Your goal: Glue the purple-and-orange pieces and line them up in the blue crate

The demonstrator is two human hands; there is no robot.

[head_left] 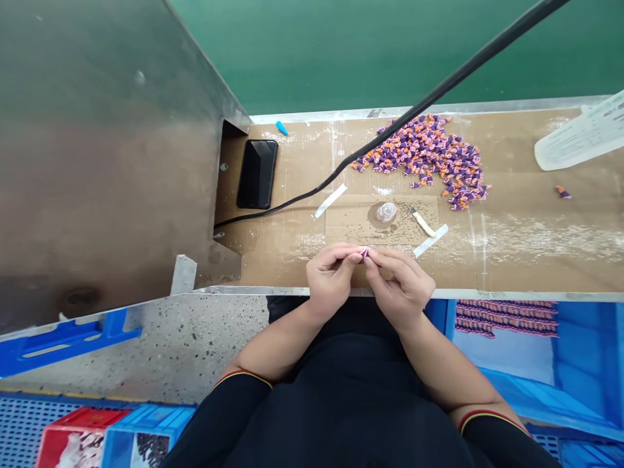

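Between the fingertips of both hands is a tiny purple figurine (364, 254), mostly covered by the fingers. My left hand (334, 276) pinches it from one side and my right hand (400, 283) from the other, both just above the table's front edge. A small clear container (386, 212) stands on a cardboard patch (348, 221) beyond the hands. Right of it lies a small knife with a pale handle (423, 223). Farther back is a heap of small purple, orange and pink figurines (433, 153).
A black cable (351, 158) crosses above the table. The phone (257, 173) lies beside a metal housing (121, 149) on the left. At right are a white bottle (580, 133) and a single figurine (563, 192). Below, a blue crate (585, 351) holds rows of figurines.
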